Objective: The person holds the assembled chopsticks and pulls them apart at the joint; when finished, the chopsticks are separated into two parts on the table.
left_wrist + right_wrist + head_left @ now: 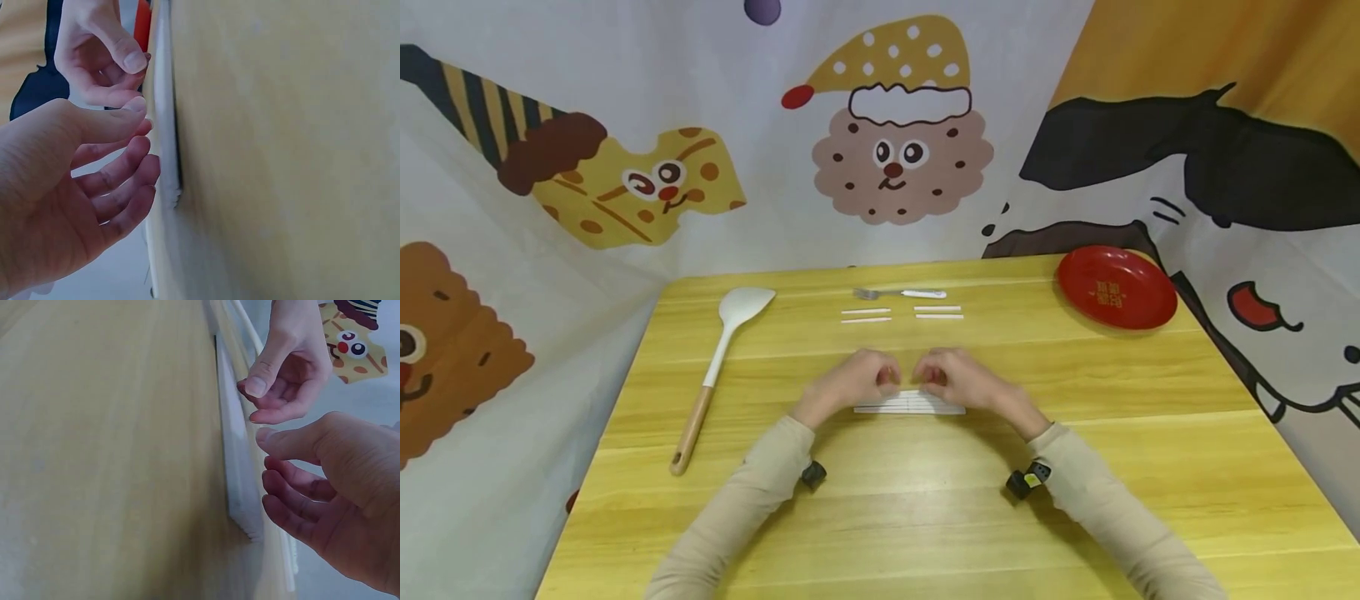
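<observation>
A flat bundle of thin white sticks (pixel 910 406) lies on the yellow wooden table (pixel 925 517), in the middle. My left hand (pixel 883 377) and right hand (pixel 934 375) hover over its top edge, fingertips almost meeting. In the left wrist view the left hand (pixel 140 125) has loosely curled fingers beside the bundle (pixel 164 125), with nothing between thumb and fingers. The right wrist view shows the right hand (pixel 265 456) equally loose, a small gap from the bundle (pixel 234 456). Each hand's thumb tip sits close to the bundle's edge.
Several single white sticks (pixel 865 315) lie in pairs behind the hands, with a fork (pixel 898 293) beyond them. A white spatula with a wooden handle (pixel 718 358) lies at the left. A red plate (pixel 1116 286) sits at the far right corner. Cartoon-printed cloth walls surround the table.
</observation>
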`<state>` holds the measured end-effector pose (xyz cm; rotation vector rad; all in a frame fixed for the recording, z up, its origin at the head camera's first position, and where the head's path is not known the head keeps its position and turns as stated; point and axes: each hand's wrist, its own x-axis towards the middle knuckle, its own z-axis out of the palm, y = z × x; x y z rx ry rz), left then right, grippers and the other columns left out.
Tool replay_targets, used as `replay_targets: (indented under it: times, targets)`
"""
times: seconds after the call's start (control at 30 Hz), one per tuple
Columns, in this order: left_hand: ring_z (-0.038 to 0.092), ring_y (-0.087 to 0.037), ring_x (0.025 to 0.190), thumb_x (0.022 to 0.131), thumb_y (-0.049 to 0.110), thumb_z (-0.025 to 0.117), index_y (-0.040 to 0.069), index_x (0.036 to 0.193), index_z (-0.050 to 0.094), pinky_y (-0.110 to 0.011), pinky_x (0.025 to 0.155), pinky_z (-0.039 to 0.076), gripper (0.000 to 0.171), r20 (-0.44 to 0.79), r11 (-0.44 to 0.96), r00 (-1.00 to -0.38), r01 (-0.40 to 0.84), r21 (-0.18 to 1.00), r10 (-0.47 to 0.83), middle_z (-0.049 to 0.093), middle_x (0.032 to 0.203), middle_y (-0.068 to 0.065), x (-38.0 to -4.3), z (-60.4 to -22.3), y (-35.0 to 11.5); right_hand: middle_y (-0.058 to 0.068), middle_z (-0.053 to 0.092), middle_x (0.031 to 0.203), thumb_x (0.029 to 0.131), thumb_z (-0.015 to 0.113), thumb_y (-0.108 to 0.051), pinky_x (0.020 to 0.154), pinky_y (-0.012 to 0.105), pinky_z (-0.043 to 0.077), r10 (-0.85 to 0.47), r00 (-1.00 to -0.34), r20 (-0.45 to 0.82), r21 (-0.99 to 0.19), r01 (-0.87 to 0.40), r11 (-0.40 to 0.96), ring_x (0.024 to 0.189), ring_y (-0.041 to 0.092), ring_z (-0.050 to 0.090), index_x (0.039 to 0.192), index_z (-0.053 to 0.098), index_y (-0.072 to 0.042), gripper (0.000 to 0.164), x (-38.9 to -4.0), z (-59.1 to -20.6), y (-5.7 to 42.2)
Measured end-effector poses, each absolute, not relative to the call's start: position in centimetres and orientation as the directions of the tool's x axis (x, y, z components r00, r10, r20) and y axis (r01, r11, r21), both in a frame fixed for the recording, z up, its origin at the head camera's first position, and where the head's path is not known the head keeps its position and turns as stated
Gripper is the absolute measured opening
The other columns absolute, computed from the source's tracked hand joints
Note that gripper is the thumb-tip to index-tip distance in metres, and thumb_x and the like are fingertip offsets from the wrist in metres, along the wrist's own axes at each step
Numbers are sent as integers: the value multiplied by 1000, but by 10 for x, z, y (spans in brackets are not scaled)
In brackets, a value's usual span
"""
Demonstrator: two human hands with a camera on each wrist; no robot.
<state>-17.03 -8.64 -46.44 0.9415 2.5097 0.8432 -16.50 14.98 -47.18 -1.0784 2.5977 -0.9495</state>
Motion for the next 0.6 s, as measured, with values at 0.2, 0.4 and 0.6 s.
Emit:
replay_targets:
  times: [0.2,0.4,0.6]
  targets:
    - [55,-10,72,94,6,68,5,103,71,-22,65,50,10,-89,590,-711,499,634,697,64,83,-1,-169,-470,-85,2,69,93,88,74,-1,74,20,57,-685,-725,72,-637,-562,528,81,9,62,104,74,-6,16,-166,-484,150]
    - [56,-12,74,94,3,65,7,98,70,-24,68,51,7,-96,613,-724,497,614,683,66,85,-1,-168,-469,-83,2,69,92,89,74,-2,73,22,56,-690,-714,122,-628,-594,504,81,9,62,100,75,-7,12,-167,-489,150]
    - [54,-11,75,95,1,61,8,94,68,-24,70,50,10,-75,636,-721,551,540,688,66,86,0,-169,-468,-78,2,69,93,90,74,-2,74,23,56,-693,-710,129,-607,-609,511,82,10,61,99,75,-8,11,-168,-490,149]
